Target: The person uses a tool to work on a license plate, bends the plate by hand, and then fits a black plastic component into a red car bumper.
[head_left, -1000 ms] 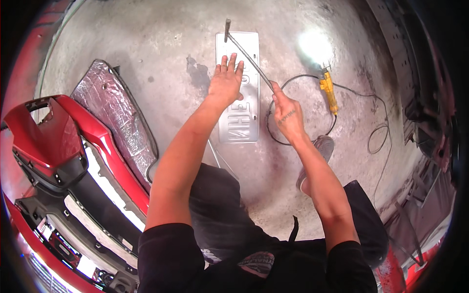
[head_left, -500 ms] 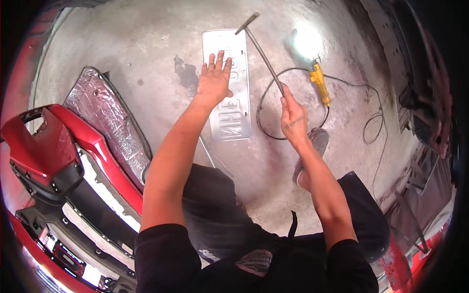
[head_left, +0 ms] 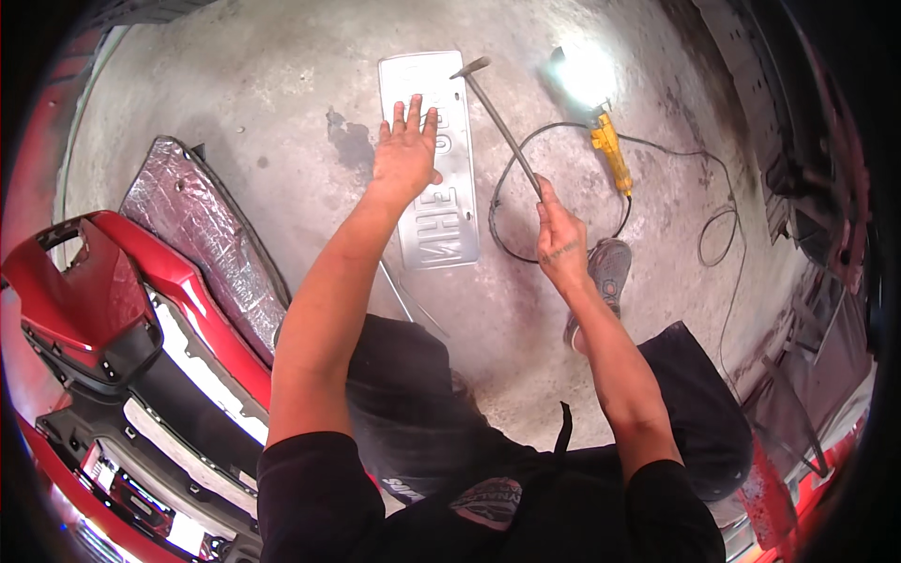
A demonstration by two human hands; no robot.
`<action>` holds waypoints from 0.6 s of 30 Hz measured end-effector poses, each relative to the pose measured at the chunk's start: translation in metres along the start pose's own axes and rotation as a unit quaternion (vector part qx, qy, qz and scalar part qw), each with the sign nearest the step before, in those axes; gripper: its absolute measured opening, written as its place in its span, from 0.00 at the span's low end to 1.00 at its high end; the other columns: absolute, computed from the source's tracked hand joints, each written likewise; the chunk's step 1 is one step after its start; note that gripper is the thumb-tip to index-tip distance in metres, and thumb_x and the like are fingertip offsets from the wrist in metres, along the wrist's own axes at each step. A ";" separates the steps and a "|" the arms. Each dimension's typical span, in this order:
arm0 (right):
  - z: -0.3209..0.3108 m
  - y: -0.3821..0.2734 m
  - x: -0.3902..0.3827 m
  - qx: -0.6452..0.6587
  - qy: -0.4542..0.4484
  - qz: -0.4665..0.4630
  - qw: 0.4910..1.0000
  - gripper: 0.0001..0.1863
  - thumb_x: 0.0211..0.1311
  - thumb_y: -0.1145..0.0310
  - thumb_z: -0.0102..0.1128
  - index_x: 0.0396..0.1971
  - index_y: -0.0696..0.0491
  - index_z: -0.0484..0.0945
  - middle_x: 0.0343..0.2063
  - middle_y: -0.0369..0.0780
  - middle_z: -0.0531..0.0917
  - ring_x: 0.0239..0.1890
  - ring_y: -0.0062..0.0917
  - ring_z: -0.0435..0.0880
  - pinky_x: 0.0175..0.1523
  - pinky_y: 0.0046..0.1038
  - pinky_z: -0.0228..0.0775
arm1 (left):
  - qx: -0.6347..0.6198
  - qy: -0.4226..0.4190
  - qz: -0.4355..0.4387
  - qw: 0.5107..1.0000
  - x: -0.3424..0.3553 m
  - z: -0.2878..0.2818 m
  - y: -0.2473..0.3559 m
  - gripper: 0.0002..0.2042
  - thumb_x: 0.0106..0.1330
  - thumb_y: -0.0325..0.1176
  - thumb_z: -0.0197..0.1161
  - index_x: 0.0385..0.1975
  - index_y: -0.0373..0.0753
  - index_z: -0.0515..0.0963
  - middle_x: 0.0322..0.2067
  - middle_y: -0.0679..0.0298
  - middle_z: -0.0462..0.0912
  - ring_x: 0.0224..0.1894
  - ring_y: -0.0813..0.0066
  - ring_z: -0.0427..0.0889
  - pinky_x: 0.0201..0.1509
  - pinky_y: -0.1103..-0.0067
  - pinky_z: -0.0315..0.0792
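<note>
A silver embossed metal plate (head_left: 422, 75) lies on the concrete floor ahead of me. My left hand (head_left: 404, 150) rests palm down on it with fingers spread. My right hand (head_left: 561, 235) grips the shaft of a long metal T-handled tool (head_left: 497, 117), whose crossbar is at the plate's upper right edge; whether it touches cannot be told. Right of the plate lies a yellow corded electric device (head_left: 610, 155) beside a glaring white light (head_left: 584, 75), with black cable looped around it.
Red-and-black body panels (head_left: 84, 291) fill the lower left, beside a foil-covered sheet (head_left: 206, 244). Thin rods (head_left: 399, 296) lie below the plate. My shoe (head_left: 608, 267) is at the right. Dark vehicle parts and grey material (head_left: 817, 375) line the right edge.
The tool's crossbar has shifted from over the plate's top to its right edge, lifting and then coming lower again. The plate appears further left in view; my left hand stays on it.
</note>
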State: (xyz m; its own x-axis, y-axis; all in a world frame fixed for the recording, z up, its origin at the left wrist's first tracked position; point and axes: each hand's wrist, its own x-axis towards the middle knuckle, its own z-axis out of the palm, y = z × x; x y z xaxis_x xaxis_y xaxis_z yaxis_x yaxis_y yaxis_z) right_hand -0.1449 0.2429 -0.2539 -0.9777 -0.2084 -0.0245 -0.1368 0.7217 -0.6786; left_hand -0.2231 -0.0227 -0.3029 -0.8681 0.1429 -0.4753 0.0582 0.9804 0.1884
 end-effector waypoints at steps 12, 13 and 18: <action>-0.001 0.010 0.003 -0.026 -0.040 0.053 0.997 0.23 0.73 0.74 0.54 0.67 0.49 0.75 0.25 0.57 0.77 0.24 0.50 0.79 0.35 0.40 0.73 | -0.003 -0.011 0.000 1.000 -0.004 0.002 -0.002 0.58 0.50 0.45 0.81 0.80 0.42 0.51 0.81 0.51 0.42 0.82 0.48 0.44 0.82 0.57 0.53; 0.000 0.011 0.003 -0.024 -0.041 0.052 0.998 0.23 0.73 0.74 0.54 0.67 0.49 0.75 0.25 0.57 0.77 0.24 0.50 0.79 0.35 0.40 0.73 | -0.002 -0.011 -0.001 1.000 -0.003 0.001 -0.002 0.58 0.50 0.45 0.81 0.80 0.42 0.51 0.81 0.51 0.42 0.82 0.48 0.44 0.82 0.57 0.53; 0.002 0.008 0.005 -0.051 -0.054 0.062 0.995 0.24 0.73 0.75 0.54 0.67 0.49 0.75 0.22 0.56 0.76 0.23 0.51 0.77 0.34 0.40 0.72 | 0.001 0.018 0.007 1.000 -0.004 0.002 -0.002 0.54 0.53 0.46 0.79 0.79 0.41 0.53 0.81 0.53 0.43 0.82 0.51 0.46 0.81 0.58 0.54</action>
State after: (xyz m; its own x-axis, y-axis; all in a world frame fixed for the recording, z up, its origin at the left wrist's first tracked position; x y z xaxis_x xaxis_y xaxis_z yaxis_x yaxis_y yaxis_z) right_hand -0.1506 0.2467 -0.2609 -0.9660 -0.1795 -0.1863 -0.0371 0.8089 -0.5867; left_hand -0.2187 -0.0252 -0.3033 -0.8843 0.1526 -0.4412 0.0725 0.9785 0.1932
